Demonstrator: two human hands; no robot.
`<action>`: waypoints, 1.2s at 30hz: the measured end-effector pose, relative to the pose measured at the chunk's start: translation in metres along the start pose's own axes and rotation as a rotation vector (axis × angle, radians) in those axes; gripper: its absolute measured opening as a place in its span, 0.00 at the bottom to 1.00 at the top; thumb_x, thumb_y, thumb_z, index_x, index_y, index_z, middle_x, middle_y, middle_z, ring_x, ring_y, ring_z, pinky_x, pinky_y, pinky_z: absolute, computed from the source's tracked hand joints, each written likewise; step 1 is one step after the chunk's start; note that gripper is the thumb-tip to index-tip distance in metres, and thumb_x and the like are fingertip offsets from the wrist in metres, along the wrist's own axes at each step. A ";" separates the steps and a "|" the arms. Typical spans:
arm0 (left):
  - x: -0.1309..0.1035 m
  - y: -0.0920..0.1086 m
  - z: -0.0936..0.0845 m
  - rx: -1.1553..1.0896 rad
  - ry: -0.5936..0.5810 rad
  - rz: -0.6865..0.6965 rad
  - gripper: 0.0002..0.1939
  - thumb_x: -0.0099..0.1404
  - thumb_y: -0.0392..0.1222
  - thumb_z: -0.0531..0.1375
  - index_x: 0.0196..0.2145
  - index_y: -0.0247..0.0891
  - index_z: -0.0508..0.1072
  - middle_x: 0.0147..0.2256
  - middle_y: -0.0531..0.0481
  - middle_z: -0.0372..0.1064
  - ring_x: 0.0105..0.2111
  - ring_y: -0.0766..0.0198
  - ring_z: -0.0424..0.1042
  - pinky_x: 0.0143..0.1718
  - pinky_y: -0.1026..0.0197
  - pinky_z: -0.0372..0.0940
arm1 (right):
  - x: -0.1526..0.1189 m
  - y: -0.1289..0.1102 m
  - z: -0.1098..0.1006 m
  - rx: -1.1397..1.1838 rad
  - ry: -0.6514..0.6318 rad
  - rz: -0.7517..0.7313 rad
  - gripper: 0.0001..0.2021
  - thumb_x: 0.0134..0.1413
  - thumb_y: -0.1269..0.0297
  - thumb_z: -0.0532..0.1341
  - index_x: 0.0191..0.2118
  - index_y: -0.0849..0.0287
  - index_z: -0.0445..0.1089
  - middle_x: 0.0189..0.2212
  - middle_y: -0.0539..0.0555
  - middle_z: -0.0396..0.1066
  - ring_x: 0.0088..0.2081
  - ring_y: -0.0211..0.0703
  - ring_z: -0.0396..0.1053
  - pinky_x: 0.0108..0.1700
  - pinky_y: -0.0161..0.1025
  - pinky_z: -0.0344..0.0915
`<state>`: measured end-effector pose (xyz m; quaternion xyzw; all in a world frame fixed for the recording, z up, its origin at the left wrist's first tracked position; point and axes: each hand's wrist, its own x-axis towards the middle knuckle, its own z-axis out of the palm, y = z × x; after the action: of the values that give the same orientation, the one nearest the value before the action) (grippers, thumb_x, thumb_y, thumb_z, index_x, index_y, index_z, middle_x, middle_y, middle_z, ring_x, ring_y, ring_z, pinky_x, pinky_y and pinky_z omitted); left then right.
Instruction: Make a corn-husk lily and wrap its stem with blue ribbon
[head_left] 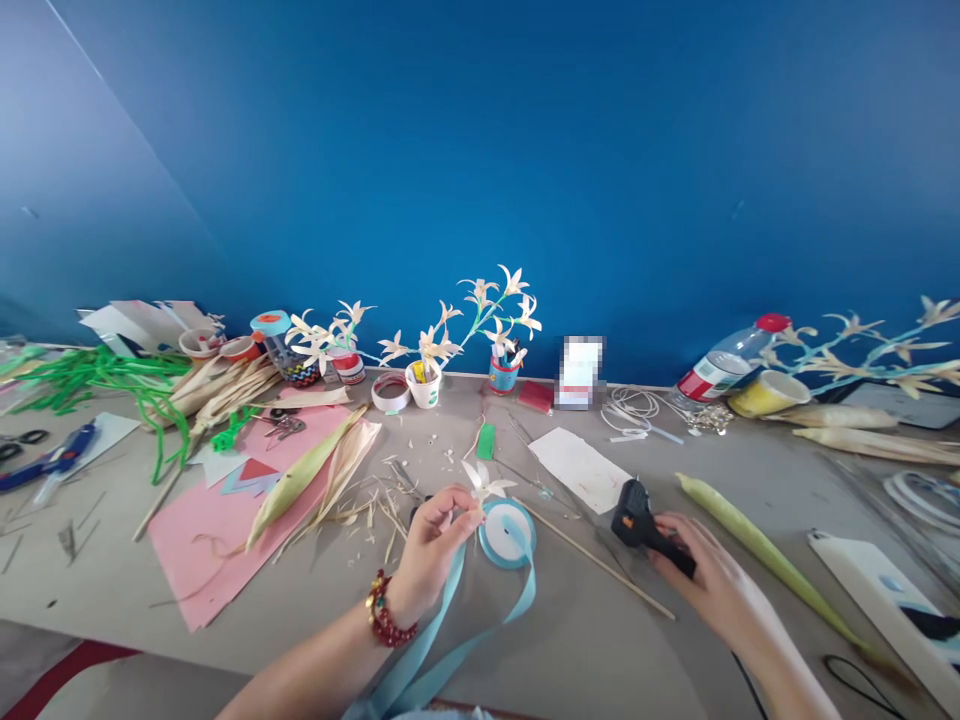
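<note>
- Flat matte blue wall (525,150) at the back, smooth all over
- Below it a grey tabletop (600,650), plain surface, dusted with little pale scraps
- Flat pink paper (202,540) off to the left, straight-edged
- Long tapering green husk (750,535) on the right, slanting from upper left to lower right
- Satiny-looking pale blue ribbon (517,610), thin and floppy, hanging in a loose loop toward the near edge
- Hands are well apart: left hand (442,525) pinching with thumb and fingertips, right hand (701,560) wrapped round a handle
- That handle belongs to a black glue gun (634,512), hard plastic, blocky head with an orange bit; handle axis runs from the head at upper left down right into the palm
- Round flat ribbon spool (491,548), white disc with a blue rim, just beside the left fingertips
- White flower (487,485), thin pointed papery petals, is what the left hand has clamped; base sits down at the fingertips, petals splay upward and out to the right, so its axis leans up
</note>
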<state>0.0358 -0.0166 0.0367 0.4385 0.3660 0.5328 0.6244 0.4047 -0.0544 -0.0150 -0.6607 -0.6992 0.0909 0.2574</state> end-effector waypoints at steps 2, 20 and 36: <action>0.000 0.000 0.000 0.001 0.003 0.000 0.07 0.60 0.42 0.66 0.30 0.37 0.74 0.31 0.51 0.66 0.33 0.65 0.64 0.38 0.63 0.59 | 0.000 0.000 -0.001 0.021 0.032 0.066 0.16 0.53 0.53 0.57 0.45 0.55 0.66 0.43 0.59 0.74 0.40 0.53 0.75 0.38 0.44 0.71; 0.002 0.007 0.003 0.114 0.056 0.035 0.10 0.60 0.44 0.64 0.26 0.36 0.72 0.27 0.52 0.63 0.31 0.65 0.60 0.36 0.63 0.56 | -0.002 -0.104 -0.003 0.923 0.088 0.183 0.08 0.56 0.61 0.61 0.39 0.58 0.70 0.31 0.55 0.71 0.20 0.38 0.64 0.23 0.38 0.65; 0.003 0.012 0.003 0.051 0.052 -0.018 0.12 0.59 0.46 0.66 0.27 0.36 0.73 0.28 0.50 0.65 0.31 0.64 0.62 0.37 0.63 0.57 | 0.017 -0.180 0.042 0.554 -0.002 -0.329 0.08 0.55 0.69 0.59 0.41 0.54 0.67 0.26 0.52 0.76 0.21 0.42 0.69 0.25 0.36 0.66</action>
<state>0.0353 -0.0132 0.0490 0.4371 0.3996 0.5289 0.6079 0.2270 -0.0487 0.0373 -0.4435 -0.7456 0.2357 0.4380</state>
